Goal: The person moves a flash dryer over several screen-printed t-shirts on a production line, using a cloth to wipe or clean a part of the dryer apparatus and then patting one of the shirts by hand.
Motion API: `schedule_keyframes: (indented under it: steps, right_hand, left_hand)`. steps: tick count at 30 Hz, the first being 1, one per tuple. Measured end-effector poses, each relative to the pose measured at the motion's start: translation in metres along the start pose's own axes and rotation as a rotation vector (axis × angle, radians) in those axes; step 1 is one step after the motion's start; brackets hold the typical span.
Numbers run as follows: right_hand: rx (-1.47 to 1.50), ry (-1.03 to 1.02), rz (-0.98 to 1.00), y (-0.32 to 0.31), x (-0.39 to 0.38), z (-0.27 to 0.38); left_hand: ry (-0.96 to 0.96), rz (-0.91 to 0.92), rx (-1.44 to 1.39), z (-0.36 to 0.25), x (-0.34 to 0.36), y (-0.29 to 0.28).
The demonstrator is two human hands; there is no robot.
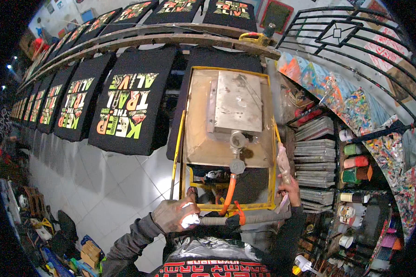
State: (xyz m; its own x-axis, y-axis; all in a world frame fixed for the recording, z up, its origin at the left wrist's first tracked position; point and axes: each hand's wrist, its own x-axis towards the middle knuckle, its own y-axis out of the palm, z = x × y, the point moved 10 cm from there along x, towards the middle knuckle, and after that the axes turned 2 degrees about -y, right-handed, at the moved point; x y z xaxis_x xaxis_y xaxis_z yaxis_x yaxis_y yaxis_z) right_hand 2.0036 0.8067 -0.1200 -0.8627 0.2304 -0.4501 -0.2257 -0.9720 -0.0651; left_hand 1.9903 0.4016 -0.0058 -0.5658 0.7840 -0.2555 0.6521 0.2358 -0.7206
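A wheeled-looking heater unit with a yellow frame (227,207) stands in front of me. Its beige panel (198,108) carries a metal box (238,104), and an orange hose (229,194) runs from a round grey fitting (236,166) toward me. My left hand (174,215) is closed around the left end of the grey wrapped handlebar (263,216), with a white wad (190,219) showing at its fingers. At the frame's right side, my right hand (290,191) is closed on the lower part of a plastic-wrapped lever (283,161). A black T-shirt (224,56) lies partly under the panel.
Black printed T-shirts (127,99) lie on boards in a row to the left, with another row behind a long rail (148,31). Stacked screen frames (314,157) and shelved paint containers (356,161) stand close on the right. A black metal grille (342,34) rises at upper right.
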Motion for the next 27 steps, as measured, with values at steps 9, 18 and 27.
schedule_keyframes:
  steps: [9, 18, 27]
  right_hand:
    - [-0.027, 0.020, -0.146, 0.007, -0.046, -0.067]
    - [0.187, 0.038, -0.226, 0.074, -0.098, -0.049]
    - [0.053, 0.058, -0.288, 0.078, -0.101, -0.051]
  left_hand:
    - [0.190, -0.217, 0.152, 0.003, -0.051, -0.038]
    - [0.090, -0.371, 0.178, 0.028, -0.083, -0.083]
    - [0.172, -0.359, 0.155, 0.017, -0.069, -0.094]
